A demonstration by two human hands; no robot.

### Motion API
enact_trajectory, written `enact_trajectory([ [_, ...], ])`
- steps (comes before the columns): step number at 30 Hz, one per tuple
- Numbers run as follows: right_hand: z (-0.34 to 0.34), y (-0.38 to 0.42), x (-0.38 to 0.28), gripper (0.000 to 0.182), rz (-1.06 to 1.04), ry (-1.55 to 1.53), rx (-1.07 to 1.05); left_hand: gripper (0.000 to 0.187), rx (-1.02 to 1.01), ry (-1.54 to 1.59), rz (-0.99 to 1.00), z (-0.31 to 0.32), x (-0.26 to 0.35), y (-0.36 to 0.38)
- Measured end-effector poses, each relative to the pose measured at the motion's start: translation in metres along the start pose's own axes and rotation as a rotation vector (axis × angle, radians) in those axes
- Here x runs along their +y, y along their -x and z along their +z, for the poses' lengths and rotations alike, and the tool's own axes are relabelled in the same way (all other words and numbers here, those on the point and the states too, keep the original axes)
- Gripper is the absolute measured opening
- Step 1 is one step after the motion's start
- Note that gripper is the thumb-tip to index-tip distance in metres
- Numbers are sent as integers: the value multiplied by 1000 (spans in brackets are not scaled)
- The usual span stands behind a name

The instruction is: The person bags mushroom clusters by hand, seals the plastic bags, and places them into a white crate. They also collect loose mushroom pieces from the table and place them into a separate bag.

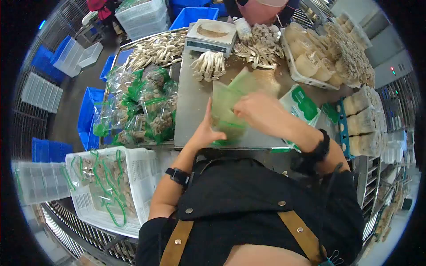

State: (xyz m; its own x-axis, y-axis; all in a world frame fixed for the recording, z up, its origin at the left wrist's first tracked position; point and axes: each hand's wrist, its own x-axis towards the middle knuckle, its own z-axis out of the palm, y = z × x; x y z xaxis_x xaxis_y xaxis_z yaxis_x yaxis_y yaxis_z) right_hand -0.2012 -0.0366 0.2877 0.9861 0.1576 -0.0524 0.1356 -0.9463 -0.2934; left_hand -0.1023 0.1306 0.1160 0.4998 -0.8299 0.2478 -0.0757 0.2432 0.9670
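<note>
The workroom held a grey metal table with crates around it; clock positions were taken from the table bag in hand, 12 being straight ahead.

The left hand had its thumb and fingers wide apart, set against the near left side of an upright clear and green plastic bag. The right hand had its fingers curled narrow and closed on the bag's right side; blur hid the exact grip. The bag stood unsealed between the hands, over the near part of the table. Its contents could not be verified.

At 11 o'clock, a bundle of pale, long-stemmed mushrooms lay loose just before a white box-shaped scale. At 1 o'clock was a heap of grey-brown mushrooms; a co-worker stood beyond. At 3 o'clock lay flat green and white plastic packets. At 2 o'clock, a white tray carried pale cylindrical mushroom blocks.

Bagging was judged well advanced: filled green-marked bags lay at 9 o'clock, and more green-edged bags filled much of a white plastic crate at 8. Outstanding were the bag in hand, the loose bundle, the heap and white stems at 10.
</note>
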Motion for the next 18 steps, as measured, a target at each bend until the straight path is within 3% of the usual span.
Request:
enact_trajectory([
  [1,-8,1,-10,13,-84,149,145,107,24,-6,1,5,4,-3],
  [2,-5,-4,-12,13,-112,144,139,105,70,-103,-97,7,9,-6],
  [3,1,-8,-15,13,-167,189,264,104,121,-197,-199,10,12,-8],
  [4,4,-13,-19,14,-227,232,393,91,108,-162,-159,14,9,-11],
  [5,-2,-12,-13,16,-132,242,394,78,102,-137,-117,15,3,-12],
  [6,-17,-15,-8,17,-57,246,399,60,20,-68,-238,15,-15,-10],
  [7,-62,-9,-38,19,239,501,253,43,-38,4,-349,12,-22,-12],
  [8,-59,15,2,22,95,-304,805,31,47,-110,-359,16,-30,-10],
  [9,-73,44,19,25,92,-166,968,20,131,-219,-385,19,-34,-5],
  [11,-79,88,40,30,53,231,1090,18,193,-4,-274,11,-47,7],
  [14,-15,107,76,39,-49,329,883,20,465,149,-307,-25,27,57],
  [16,54,71,91,45,-146,317,580,20,631,-108,-299,-59,51,118],
  [17,97,43,93,48,-201,308,413,20,808,622,-76,-58,112,134],
  [18,118,29,90,48,-210,297,406,24,1076,-63,-446,-73,139,176],
])
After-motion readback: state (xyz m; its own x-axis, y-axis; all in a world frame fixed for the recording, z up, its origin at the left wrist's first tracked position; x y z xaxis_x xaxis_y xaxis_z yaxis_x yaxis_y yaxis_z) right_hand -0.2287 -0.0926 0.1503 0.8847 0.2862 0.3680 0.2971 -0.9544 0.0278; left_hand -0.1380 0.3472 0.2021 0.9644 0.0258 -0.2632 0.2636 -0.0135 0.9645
